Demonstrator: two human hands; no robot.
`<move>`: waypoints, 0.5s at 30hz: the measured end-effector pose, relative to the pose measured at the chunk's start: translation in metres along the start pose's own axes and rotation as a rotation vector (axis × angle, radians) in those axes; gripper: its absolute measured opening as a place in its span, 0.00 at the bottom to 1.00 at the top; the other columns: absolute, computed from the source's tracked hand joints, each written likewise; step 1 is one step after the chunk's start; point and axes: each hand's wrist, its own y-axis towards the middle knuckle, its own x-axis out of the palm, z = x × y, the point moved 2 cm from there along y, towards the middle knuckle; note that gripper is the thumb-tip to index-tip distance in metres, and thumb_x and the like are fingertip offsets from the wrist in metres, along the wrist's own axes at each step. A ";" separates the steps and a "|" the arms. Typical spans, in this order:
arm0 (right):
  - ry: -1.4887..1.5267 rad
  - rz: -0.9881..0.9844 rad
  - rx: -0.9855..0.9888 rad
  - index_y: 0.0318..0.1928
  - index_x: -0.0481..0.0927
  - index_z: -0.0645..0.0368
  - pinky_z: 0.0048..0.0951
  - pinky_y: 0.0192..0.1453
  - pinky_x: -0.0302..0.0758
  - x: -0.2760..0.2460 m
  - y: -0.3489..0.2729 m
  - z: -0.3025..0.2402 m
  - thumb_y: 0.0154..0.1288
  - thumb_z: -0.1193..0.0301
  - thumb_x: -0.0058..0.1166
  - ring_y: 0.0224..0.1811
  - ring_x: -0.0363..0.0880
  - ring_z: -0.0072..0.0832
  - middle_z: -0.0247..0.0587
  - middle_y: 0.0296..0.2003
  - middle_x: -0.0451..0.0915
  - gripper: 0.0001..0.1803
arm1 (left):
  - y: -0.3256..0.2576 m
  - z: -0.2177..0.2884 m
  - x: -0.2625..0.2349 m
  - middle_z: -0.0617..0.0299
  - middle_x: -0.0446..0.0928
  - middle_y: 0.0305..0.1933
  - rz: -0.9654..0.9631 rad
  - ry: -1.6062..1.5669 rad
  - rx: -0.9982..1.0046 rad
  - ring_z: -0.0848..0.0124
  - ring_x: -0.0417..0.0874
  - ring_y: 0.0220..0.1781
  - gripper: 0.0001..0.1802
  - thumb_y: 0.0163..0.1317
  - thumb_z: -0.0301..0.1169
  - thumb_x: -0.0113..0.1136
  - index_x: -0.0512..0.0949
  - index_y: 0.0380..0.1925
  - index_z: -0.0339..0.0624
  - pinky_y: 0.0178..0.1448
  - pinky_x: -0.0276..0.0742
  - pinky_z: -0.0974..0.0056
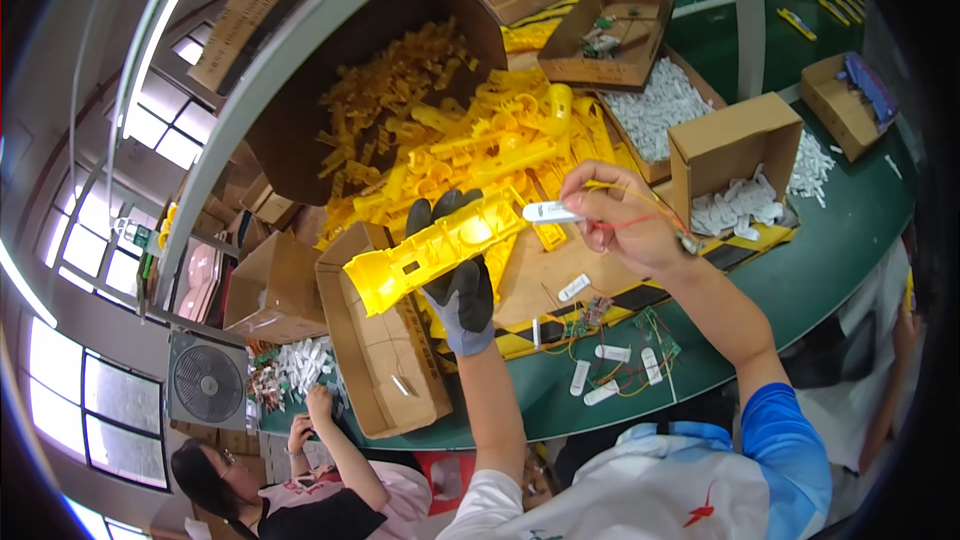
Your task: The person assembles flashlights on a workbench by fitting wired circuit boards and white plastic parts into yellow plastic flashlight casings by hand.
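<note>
Through the head camera I have my left grip point(458, 292) wrapped round the yellow casing point(432, 248) in front of the yellow pile point(440, 145), my right grip point(622, 220) pinching a white tag point(545, 212) near that pile's right end, and judge the casing light, stiff, slick, best held by its long sides.

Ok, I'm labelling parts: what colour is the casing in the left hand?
The casing is yellow, clearest in the head view.

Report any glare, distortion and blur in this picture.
Head view: windows at left and the upper-left tube light glare white; the grey beam bows, corners fall black. Same view: the yellow shell in the left hand looks fairly sharp.
</note>
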 end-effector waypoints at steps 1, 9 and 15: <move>0.082 -0.019 0.009 0.44 0.80 0.64 0.16 0.29 0.74 -0.003 0.002 -0.003 0.66 0.71 0.59 0.26 0.75 0.16 0.35 0.30 0.79 0.10 | 0.002 -0.002 0.005 0.51 0.70 0.64 0.090 0.027 -0.023 0.54 0.71 0.66 0.37 0.56 0.24 0.62 0.60 0.67 0.42 0.72 0.61 0.51; 0.019 0.040 0.016 0.49 0.78 0.64 0.18 0.36 0.80 -0.004 0.011 0.003 0.69 0.65 0.57 0.38 0.86 0.25 0.46 0.39 0.85 0.16 | -0.002 -0.012 -0.012 0.50 0.74 0.59 0.082 0.280 0.002 0.55 0.75 0.62 0.30 0.46 0.17 0.63 0.69 0.52 0.41 0.69 0.65 0.56; -0.276 0.204 -0.224 0.38 0.76 0.62 0.21 0.31 0.81 -0.009 0.013 0.012 0.67 0.66 0.60 0.29 0.85 0.26 0.47 0.30 0.85 0.12 | -0.005 -0.010 -0.010 0.46 0.74 0.58 -0.058 0.291 -0.023 0.47 0.73 0.64 0.28 0.47 0.29 0.73 0.68 0.47 0.43 0.70 0.63 0.48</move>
